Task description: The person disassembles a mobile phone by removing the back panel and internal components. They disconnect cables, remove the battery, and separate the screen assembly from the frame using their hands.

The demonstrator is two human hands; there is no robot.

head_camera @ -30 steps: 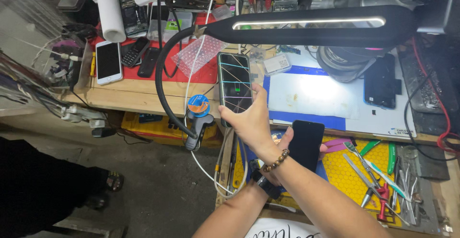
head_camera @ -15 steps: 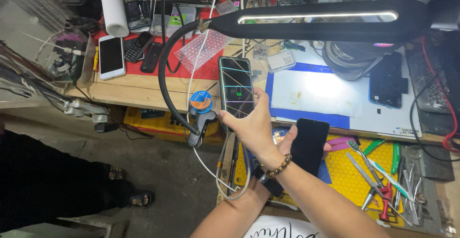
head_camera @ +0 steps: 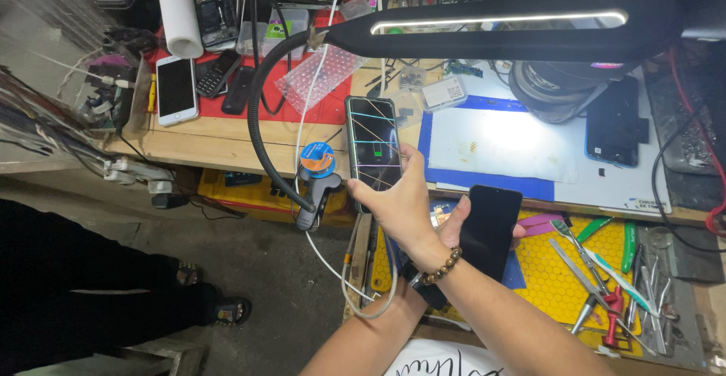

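A cluttered wooden counter (head_camera: 204,145) crosses the upper half of the frame, above a grey concrete floor (head_camera: 249,255). A long black bar lamp (head_camera: 514,24) on a curved gooseneck hangs over it, lit along its edge. Beneath the lamp lies a white work mat with a blue border (head_camera: 499,138). A red mat (head_camera: 318,107) lies at upper left, and a yellow honeycomb mat (head_camera: 556,278) with screwdrivers and tweezers at lower right.

At centre, the right hand (head_camera: 401,206), with a brown bead bracelet at the wrist, has its fingers clamped on a black smartphone with a lit, cracked screen (head_camera: 373,145), held upright over the counter's front edge. Just right and lower, the left hand (head_camera: 454,225) has its fingers closed around a black smartphone with a dark screen (head_camera: 491,228). The forearms cross, so most of that hand is hidden.

A white-backed phone (head_camera: 176,88) lies at upper left. A white cable (head_camera: 355,285) loops below the hands, its ends hard to trace. Another person's dark-clothed legs (head_camera: 76,293) are cut off at lower left.
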